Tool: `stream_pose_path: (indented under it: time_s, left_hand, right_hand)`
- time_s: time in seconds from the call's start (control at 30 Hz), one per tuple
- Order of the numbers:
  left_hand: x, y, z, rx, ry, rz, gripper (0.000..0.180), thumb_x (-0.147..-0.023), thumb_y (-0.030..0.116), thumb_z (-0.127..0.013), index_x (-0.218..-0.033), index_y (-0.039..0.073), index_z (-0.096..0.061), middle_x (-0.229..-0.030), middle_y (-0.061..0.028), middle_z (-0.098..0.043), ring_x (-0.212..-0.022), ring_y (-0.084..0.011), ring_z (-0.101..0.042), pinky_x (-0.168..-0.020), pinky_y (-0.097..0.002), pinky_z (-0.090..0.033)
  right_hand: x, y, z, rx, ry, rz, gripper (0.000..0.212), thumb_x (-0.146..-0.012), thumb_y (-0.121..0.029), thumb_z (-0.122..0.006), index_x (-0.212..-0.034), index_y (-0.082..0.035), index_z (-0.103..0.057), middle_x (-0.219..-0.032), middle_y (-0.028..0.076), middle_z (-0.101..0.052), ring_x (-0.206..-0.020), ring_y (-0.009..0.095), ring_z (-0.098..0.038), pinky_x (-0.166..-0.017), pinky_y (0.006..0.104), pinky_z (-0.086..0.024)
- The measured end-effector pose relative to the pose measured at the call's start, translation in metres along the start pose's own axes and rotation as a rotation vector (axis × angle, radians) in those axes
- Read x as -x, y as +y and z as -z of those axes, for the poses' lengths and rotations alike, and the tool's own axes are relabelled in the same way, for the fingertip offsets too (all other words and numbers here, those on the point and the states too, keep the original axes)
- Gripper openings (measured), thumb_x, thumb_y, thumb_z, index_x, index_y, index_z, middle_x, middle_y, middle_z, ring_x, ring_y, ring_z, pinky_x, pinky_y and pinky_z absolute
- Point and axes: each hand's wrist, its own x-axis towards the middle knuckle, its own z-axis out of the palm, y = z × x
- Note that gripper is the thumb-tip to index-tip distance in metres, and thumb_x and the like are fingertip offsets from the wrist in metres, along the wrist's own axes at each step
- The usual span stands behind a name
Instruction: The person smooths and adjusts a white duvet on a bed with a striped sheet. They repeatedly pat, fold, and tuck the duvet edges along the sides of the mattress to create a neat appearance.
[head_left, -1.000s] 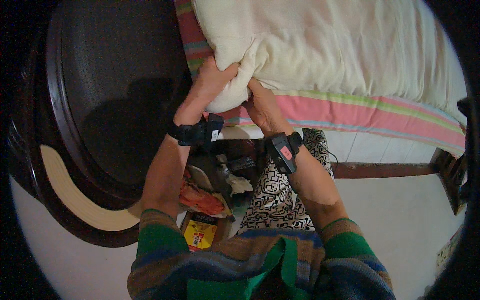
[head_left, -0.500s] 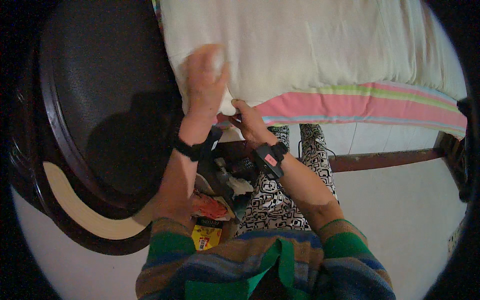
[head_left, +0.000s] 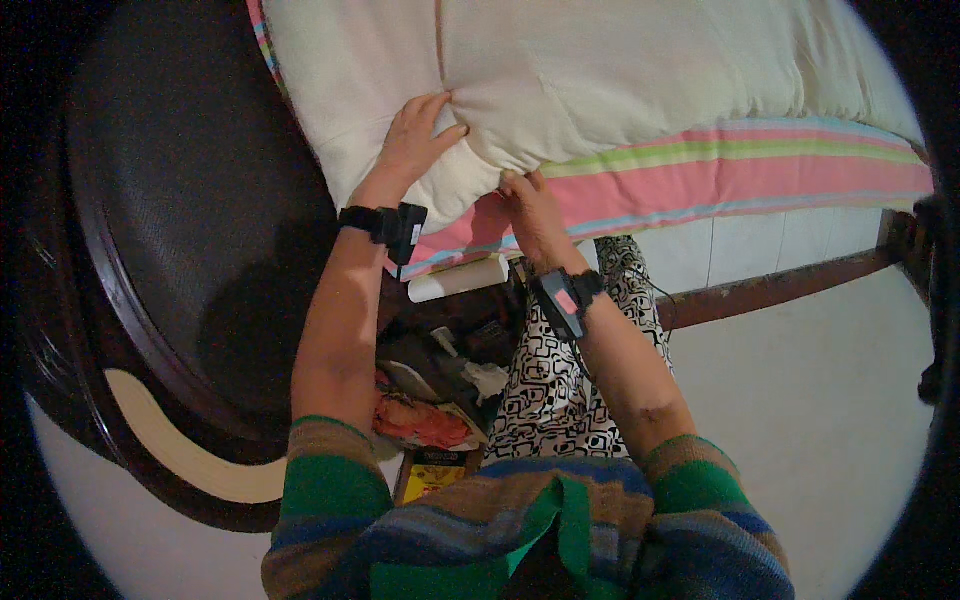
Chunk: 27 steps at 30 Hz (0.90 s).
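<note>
Head view: a cream quilt [head_left: 620,80] is lying over a striped sheet [head_left: 740,180], beside a dark headboard [head_left: 180,190]. The left hand [head_left: 413,138] is resting on the quilt near its corner, thumb and fingers spreading apart, gripping nothing visible. The right hand [head_left: 537,212] is touching the quilt's near edge; its fingertips are partly hiding, so whether they are pinching cloth cannot be told. Creases are running between the hands, so uneven pulling could be bunching the corner. The left wristband [head_left: 408,235] is sitting by the sheet's edge; snagging there could be dragging the sheet askew.
</note>
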Motion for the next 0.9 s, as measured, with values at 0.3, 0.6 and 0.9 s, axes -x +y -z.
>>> stream_pose_path:
  time_s: [0.3,0.6,0.9]
  left_hand:
    - [-0.014,-0.013,0.011,-0.014,-0.051,-0.165,0.043,-0.085,0.022,-0.058,-0.123,0.005,-0.051,-0.117,-0.0177,-0.054,-0.111,-0.0332,-0.05,-0.095,-0.0397,-0.041]
    - [-0.01,0.031,0.027,-0.235,0.046,-0.034,0.045,-0.078,0.026,-0.066,-0.112,0.0,-0.053,-0.108,-0.0195,-0.056,-0.103,-0.0339,-0.052,-0.09,-0.0409,-0.042]
    - [-0.007,0.088,0.019,-0.094,0.091,-0.151,0.05,-0.072,0.019,-0.07,-0.113,-0.001,-0.051,-0.109,-0.0185,-0.054,-0.102,-0.0353,-0.052,-0.088,-0.0401,-0.043]
  right_hand:
    - [-0.047,-0.007,-0.042,0.298,0.034,0.08,0.03,-0.081,-0.018,-0.062,-0.102,0.003,-0.059,-0.094,0.005,-0.061,-0.08,0.015,-0.057,-0.068,0.0287,-0.046]
    - [0.015,-0.013,-0.013,0.269,0.15,0.103,0.032,-0.078,-0.019,-0.057,-0.101,0.004,-0.057,-0.086,0.007,-0.06,-0.07,0.016,-0.054,-0.059,0.0296,-0.042]
    - [-0.004,0.004,0.011,0.287,0.115,0.015,0.023,-0.077,-0.018,-0.058,-0.09,0.002,-0.059,-0.077,0.006,-0.059,-0.067,0.016,-0.054,-0.059,0.0312,-0.042]
